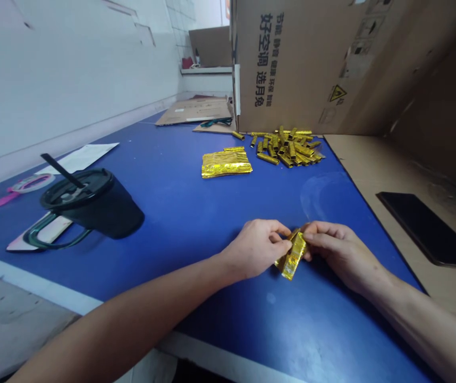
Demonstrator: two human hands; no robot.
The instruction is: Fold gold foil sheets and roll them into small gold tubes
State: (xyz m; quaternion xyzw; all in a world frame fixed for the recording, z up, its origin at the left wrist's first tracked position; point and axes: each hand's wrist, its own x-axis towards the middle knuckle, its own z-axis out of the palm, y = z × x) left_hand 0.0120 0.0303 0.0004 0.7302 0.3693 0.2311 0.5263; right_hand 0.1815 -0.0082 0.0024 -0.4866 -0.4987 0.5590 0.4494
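Observation:
A shiny gold foil paper (295, 256), partly folded lengthwise, is held just above the blue table (164, 202). My left hand (258, 247) pinches its left side between thumb and fingers. On the other side, my right hand (334, 244) grips the upper right edge with its fingers closed. Farther off lies a flat stack of gold foil sheets (227, 163). Behind it to the right is a heap of folded gold foil pieces (287, 148), shaped like small hollow bars.
A dark lidded mug (104, 205) with a straw stands at the left, near a tape roll (32, 183) and white paper (80, 158). A large cardboard box (303, 69) rises at the back. At the right, a black phone-like slab (431, 229) rests on cardboard.

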